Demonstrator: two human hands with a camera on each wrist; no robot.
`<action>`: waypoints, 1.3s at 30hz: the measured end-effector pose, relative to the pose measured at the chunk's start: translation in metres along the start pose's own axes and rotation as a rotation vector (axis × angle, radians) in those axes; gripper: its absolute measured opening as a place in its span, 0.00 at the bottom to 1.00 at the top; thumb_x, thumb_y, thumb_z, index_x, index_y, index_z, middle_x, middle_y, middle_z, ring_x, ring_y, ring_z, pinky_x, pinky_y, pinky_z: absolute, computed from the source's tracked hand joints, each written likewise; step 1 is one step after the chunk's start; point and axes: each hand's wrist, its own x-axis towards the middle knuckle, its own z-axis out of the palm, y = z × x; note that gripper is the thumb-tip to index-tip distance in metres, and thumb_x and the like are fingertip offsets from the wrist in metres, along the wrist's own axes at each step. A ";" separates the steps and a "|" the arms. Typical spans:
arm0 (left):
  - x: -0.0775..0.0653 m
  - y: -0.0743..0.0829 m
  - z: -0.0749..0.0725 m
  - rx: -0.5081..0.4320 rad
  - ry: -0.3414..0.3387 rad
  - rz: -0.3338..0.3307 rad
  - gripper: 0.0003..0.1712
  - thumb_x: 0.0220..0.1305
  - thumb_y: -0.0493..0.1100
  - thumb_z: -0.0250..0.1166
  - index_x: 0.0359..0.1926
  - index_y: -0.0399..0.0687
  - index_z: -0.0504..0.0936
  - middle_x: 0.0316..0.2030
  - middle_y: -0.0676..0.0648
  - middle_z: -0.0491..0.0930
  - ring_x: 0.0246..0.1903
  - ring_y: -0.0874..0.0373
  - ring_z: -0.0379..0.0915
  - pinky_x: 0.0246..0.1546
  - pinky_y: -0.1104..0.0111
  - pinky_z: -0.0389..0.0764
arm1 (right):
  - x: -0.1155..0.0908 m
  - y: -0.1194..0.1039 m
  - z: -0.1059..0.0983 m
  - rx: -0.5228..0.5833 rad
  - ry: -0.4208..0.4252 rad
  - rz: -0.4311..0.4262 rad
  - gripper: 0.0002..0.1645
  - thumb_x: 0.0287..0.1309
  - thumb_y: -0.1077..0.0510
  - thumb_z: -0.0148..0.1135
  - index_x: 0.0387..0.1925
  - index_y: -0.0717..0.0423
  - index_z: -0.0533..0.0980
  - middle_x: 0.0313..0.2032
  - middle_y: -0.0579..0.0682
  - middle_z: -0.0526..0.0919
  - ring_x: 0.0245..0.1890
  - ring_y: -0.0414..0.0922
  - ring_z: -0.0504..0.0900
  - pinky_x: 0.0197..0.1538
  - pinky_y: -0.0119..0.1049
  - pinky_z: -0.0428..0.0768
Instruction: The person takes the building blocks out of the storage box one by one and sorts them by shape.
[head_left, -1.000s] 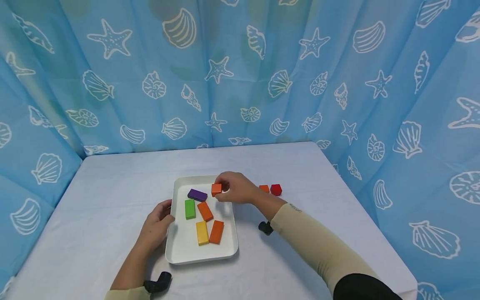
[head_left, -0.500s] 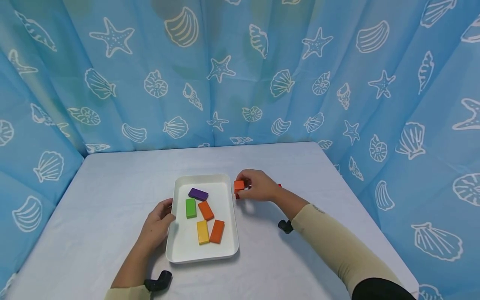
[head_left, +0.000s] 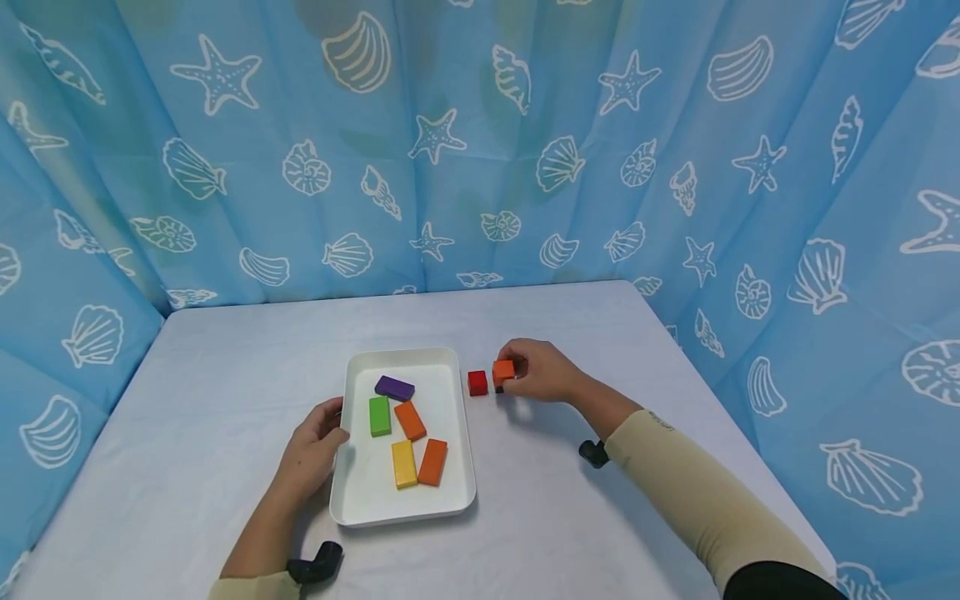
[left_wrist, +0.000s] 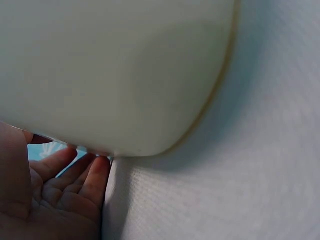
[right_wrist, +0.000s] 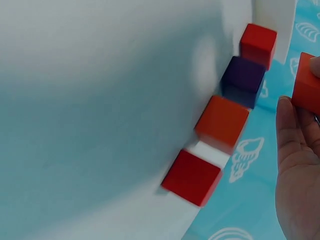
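Note:
My right hand [head_left: 543, 372] pinches an orange cube [head_left: 503, 372] between thumb and fingers, to the right of the white tray. Below it, a row of cubes shows in the right wrist view: a red cube [right_wrist: 258, 44], a dark purple cube [right_wrist: 243, 81], an orange cube [right_wrist: 222, 121] and a second red cube [right_wrist: 192, 177]. The held cube is raised above this row. My left hand [head_left: 311, 450] grips the left rim of the tray [head_left: 360, 500], thumb on the edge and fingers along the outer side.
Inside the tray lie several flat blocks: a purple block [head_left: 394, 388], a green block [head_left: 380, 417], an orange block [head_left: 410, 421], a yellow block [head_left: 404, 464] and another orange block [head_left: 432, 462]. A blue shell-patterned curtain [head_left: 480, 167] surrounds the white-covered table [head_left: 255, 350].
The right hand has carried the orange cube rightward, from over the tray to beyond its right side. The red cube beside the tray has come into sight. The left hand stays put.

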 end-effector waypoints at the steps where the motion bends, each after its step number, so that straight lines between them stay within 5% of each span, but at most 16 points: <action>1: 0.000 0.000 0.000 0.001 0.000 0.000 0.37 0.73 0.37 0.54 0.81 0.40 0.59 0.78 0.35 0.63 0.77 0.37 0.57 0.76 0.43 0.59 | -0.001 0.003 -0.001 0.001 0.003 0.004 0.18 0.57 0.60 0.73 0.49 0.47 0.81 0.44 0.43 0.82 0.45 0.48 0.81 0.47 0.41 0.86; 9: 0.000 -0.001 0.000 0.010 0.000 0.006 0.37 0.74 0.37 0.53 0.81 0.40 0.59 0.77 0.35 0.64 0.77 0.38 0.58 0.76 0.43 0.59 | -0.010 0.020 -0.011 0.009 0.036 -0.001 0.18 0.57 0.59 0.75 0.48 0.48 0.81 0.44 0.45 0.83 0.46 0.49 0.81 0.50 0.43 0.86; 39: 0.000 -0.002 0.001 0.013 0.009 0.010 0.37 0.73 0.37 0.53 0.81 0.40 0.60 0.77 0.35 0.64 0.77 0.38 0.58 0.76 0.43 0.60 | -0.031 0.084 -0.042 -0.025 0.086 0.240 0.23 0.57 0.60 0.76 0.53 0.52 0.77 0.50 0.54 0.82 0.52 0.55 0.78 0.52 0.48 0.86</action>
